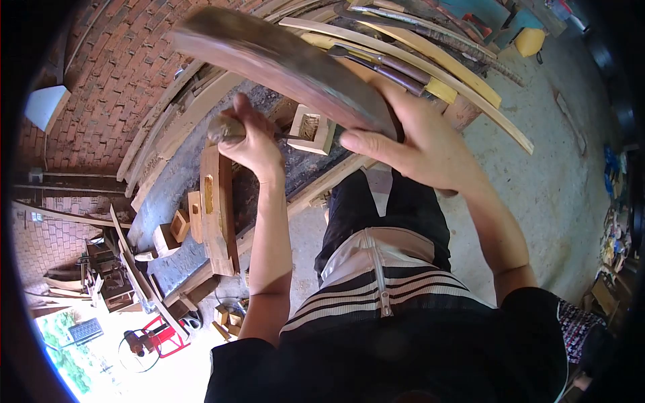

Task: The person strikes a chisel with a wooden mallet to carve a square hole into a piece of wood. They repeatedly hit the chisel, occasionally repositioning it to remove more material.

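My left hand (259, 151) is wrapped round the handle of a chisel (226, 129), its round butt end facing up toward me. The chisel's thin dark blade reaches right, to the edge of a small pale wooden block (326, 136) with a squarish hollow holding shavings. Above it, my right hand (430, 144) grips one end of a long, heavy dark wooden bar (289, 67). This bar is raised, slightly blurred, and slants up to the left over the bench. Just left of my left forearm lies a timber piece (216, 228) with a long slot cut in it.
Dark-handled tools (400, 70) and long curved wood strips (463, 84) lie along the far side. Small wooden blocks (180, 225) sit at the left by a brick wall (127, 80). A red-framed machine (164, 339) stands on the floor at lower left.
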The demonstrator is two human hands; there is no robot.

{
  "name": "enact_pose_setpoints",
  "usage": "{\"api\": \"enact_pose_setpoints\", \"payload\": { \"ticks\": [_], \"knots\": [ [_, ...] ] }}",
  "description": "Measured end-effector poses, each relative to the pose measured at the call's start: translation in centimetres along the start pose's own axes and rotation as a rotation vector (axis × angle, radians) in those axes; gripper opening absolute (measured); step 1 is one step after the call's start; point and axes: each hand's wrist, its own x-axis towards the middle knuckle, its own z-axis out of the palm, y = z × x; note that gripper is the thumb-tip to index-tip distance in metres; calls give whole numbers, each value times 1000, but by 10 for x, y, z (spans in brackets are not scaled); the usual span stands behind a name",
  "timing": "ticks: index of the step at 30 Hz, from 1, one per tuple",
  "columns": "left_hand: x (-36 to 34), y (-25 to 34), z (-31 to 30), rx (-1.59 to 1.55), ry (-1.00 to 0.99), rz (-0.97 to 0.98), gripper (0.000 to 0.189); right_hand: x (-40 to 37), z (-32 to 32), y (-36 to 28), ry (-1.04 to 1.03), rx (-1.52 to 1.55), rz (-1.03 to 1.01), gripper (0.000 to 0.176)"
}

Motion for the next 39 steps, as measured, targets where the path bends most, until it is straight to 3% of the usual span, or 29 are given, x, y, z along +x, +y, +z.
{"api": "enact_pose_setpoints", "payload": {
  "ticks": [1, 2, 3, 5, 6, 7, 9, 10, 12, 14, 17, 18, 19, 22, 23, 24, 25, 27, 28, 29, 31, 36, 39],
  "knots": [
    [-1, 1, 4, 60, -43, 25, 36, 14, -14, -24, -93, -28, 13, 62],
    [2, -4, 9, 91, -63, 169, 38, 26, -24, -44, -185, -57, 27, 65],
    [3, -12, 4, 194, -76, 170, 31, 34, -20, -47, -181, -58, 30, 65],
    [4, -49, -6, 29, -103, 169, 20, 50, -8, -52, 142, -36, -416, 49],
    [-2, -34, -7, 43, -124, 41, 12, 51, -6, -52, 145, -35, -416, 49],
    [0, -27, -9, 45, -125, 43, 12, 50, -3, -51, 41, -213, -346, 46],
    [6, -19, -14, 505, -328, 266, 15, 42, 10, -23, -119, -576, -317, 40],
    [7, -34, -9, 422, -158, -60, 24, 42, 9, -23, -188, -545, -252, 43],
    [5, -55, -11, 283, -134, -105, 26, 49, 4, -30, -261, -531, -198, 46],
    [-5, -72, -24, 45, -76, -218, 31, 49, 6, -46, -47, -328, -303, 35],
    [-8, -82, -37, -315, 7, -356, 40, 52, 5, -55, 14, -275, -314, 36],
    [-5, -43, -19, 59, -191, 4, 36, 49, 7, -47, -86, -407, -226, 39],
    [-5, -41, -11, -80, -198, 32, 29, 44, 13, -34, -82, -411, -232, 39],
    [0, -36, -15, 209, -146, 180, 18, 35, 17, -13, -128, -431, -229, 41],
    [-1, -36, -24, 331, -127, 221, 14, 29, 17, -13, -214, -309, -72, 48],
    [-2, -25, -12, 51, 51, 166, 9, 24, 16, -12, -298, -185, 83, 56],
    [-3, -13, -16, -56, 147, -13, 14, 19, 18, -3, -299, -181, 82, 56],
    [6, -10, -34, -77, 224, -7, 24, 11, 21, 12, -135, -40, 104, 58],
    [14, -13, -35, -119, 328, -11, 35, 5, 10, 4, -233, 71, 369, 60],
    [19, -14, -40, -120, 329, -8, 35, 0, 7, 4, -234, 71, 365, 60],
    [24, -7, -40, -162, 431, -192, 40, -9, 2, 9, -172, 127, 405, 65],
    [26, 3, -24, -186, 195, -102, 44, -18, -12, 5, -155, 72, 438, 68],
    [23, -1, -10, -109, 59, -50, 41, -17, -13, 8, -66, 65, 316, 68]
  ]
}}
